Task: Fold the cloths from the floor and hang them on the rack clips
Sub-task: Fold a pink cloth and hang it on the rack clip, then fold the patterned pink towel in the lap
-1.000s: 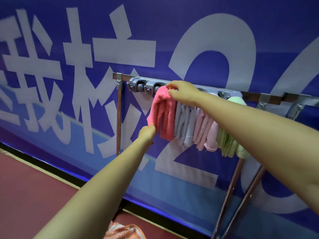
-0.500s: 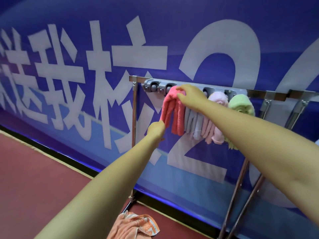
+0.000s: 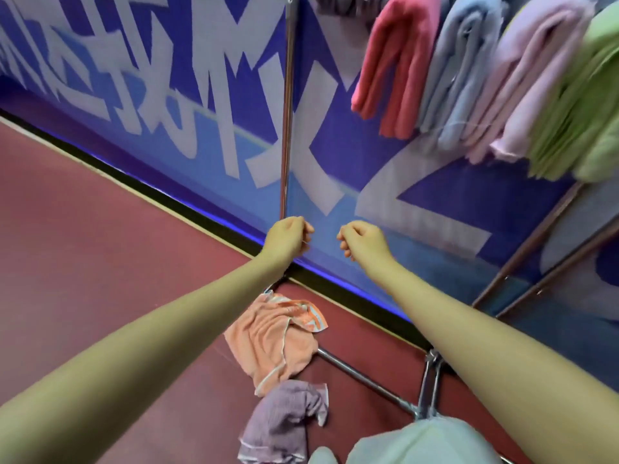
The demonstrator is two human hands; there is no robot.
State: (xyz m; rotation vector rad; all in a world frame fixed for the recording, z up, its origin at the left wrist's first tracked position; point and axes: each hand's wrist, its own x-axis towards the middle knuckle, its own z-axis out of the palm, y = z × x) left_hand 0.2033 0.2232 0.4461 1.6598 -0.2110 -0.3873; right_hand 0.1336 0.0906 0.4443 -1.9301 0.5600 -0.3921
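4 cloths (image 3: 475, 78) clipped on rack, orange cloth (image 3: 273, 339) & purple cloth (image 3: 284, 420) left on floor; my left hand (image 3: 289, 237), right hand (image 3: 360, 241): fingers curled, holding nothing.

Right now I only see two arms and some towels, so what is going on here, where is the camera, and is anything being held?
There is no machine: a person wears a wide-angle camera on the head, looking forward and down, so you see their own arms. The left hand and right hand are out in front with fingers curled, holding nothing. On the red floor lie two crumpled cloths: an orange cloth and a purple cloth. At top right a metal rack stands before a blue banner, with four folded cloths hanging: pink cloth, blue cloth, lilac cloth, green cloth. The clips themselves are mostly out of frame.
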